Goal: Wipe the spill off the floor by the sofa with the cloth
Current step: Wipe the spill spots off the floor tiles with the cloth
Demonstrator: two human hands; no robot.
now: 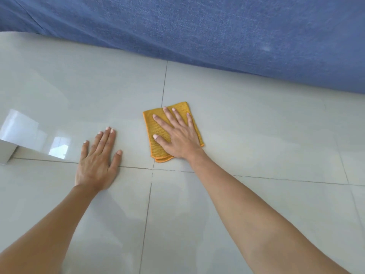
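Note:
A folded yellow-orange cloth (156, 133) lies flat on the pale tiled floor (256, 135), a short way in front of the blue sofa (217, 26). My right hand (175, 133) presses flat on the cloth, fingers spread, covering its right half. My left hand (98, 159) rests palm down on the bare tile to the left of the cloth, fingers apart, holding nothing. No spill shows on the glossy tiles; anything under the cloth is hidden.
The sofa's blue fabric base runs across the top, dropping toward the right. A white box-like object (6, 153) stands at the left edge. Grout lines cross just below the cloth. Window light reflects on the tile at left.

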